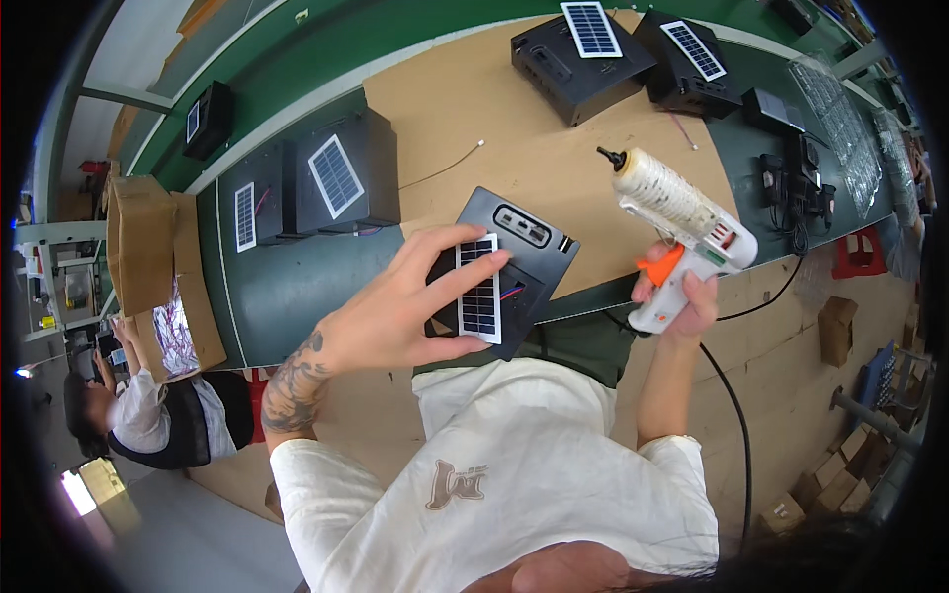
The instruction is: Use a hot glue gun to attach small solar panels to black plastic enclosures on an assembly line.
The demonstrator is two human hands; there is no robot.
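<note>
A black plastic box (539,269) lies tilted at the near edge of the bench, with a slotted port panel on its upper face. Across that face is a small white-framed solar panel (481,314), beside short red and blue wires (510,293). My left hand (405,301) grips the solar panel against the box, thumb at its near end and fingers at its far end. Off to the right, my right hand (682,296) is wrapped round the handle of a white hot glue gun (707,247) with an orange trigger. Its black nozzle points up and left, away from the box.
Similar black boxes with solar panels stand at the left (361,158) and far right (583,74) on brown cardboard (435,99) and green bench. Black adapters (796,183) lie right; a black cable (736,395) hangs there. An open carton (188,277) and another person (173,415) are left.
</note>
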